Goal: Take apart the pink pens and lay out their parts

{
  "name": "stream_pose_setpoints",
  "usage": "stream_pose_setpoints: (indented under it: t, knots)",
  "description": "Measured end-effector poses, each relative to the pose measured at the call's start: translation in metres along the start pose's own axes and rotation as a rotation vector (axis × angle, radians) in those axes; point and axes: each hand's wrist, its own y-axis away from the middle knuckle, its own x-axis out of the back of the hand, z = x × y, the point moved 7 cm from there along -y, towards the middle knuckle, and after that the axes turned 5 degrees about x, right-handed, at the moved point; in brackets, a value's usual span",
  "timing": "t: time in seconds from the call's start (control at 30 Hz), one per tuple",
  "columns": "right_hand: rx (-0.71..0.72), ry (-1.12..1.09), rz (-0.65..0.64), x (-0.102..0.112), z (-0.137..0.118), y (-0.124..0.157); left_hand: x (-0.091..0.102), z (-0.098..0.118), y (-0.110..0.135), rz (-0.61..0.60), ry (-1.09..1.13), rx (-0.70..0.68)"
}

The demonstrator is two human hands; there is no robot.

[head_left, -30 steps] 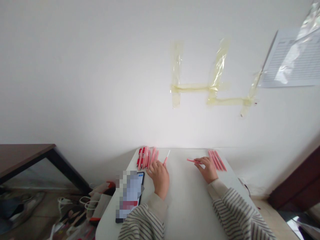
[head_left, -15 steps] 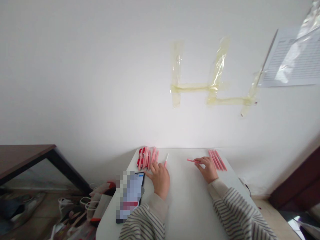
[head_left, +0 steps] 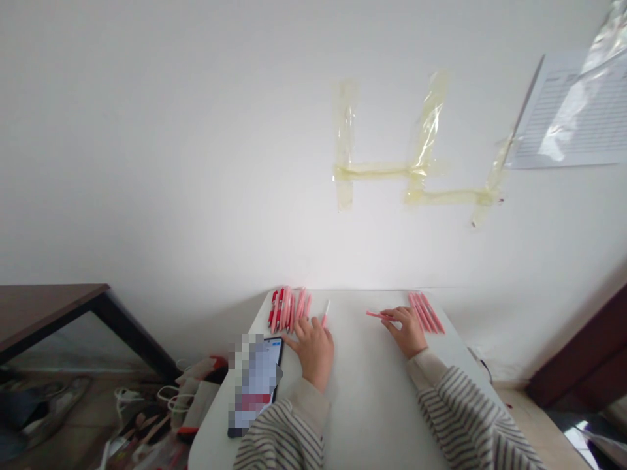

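Note:
My left hand (head_left: 313, 349) is palm down over the left part of the white table. Its thumb side is closed on a slim pink piece with a white stick, like a pen part (head_left: 326, 312), which points up toward the wall. The lower end of that piece is hidden by the fingers. A row of pink and red pens (head_left: 287, 312) lies just beyond this hand. On the right, my right hand (head_left: 407, 331) pinches a thin pink pen piece (head_left: 374, 314) that points left. Several pink pens (head_left: 426, 313) lie side by side next to it.
A phone (head_left: 264, 372) lies on the table (head_left: 372, 418) left of my left forearm. The white wall (head_left: 220, 163) meets the table's far edge, with yellowed tape (head_left: 377, 172) on it. Bags and cables (head_left: 171, 405) crowd the floor near a dark desk (head_left: 53, 310).

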Motion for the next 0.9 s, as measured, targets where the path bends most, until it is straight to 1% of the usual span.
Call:
stream_pose_setpoints:
  t: [0.3,0.37,0.43,0.57,0.63,0.77,0.9]
  knots:
    - [-0.006,0.008,-0.015,-0.003,0.003,0.001,-0.001,-0.001,0.0,0.017,0.02,-0.016]
    - [-0.012,0.009,-0.025,-0.003,0.004,0.002,0.0,-0.001,0.0,0.023,0.058,-0.022]
    - [-0.012,0.01,-0.039,-0.004,0.003,0.002,0.001,0.003,-0.001,0.02,0.148,-0.056]
    - [0.002,0.026,-0.077,-0.007,-0.002,0.002,0.0,0.017,0.0,-0.027,0.409,-0.205]
    - [0.013,0.039,-0.107,-0.009,-0.005,0.002,-0.001,0.023,0.002,-0.05,0.496,-0.263]
    - [0.024,0.059,-0.171,-0.015,-0.011,0.004,-0.004,0.032,0.006,-0.12,0.586,-0.32]
    - [0.015,0.067,-0.223,-0.02,-0.015,0.006,-0.009,0.038,0.011,-0.212,0.596,-0.367]
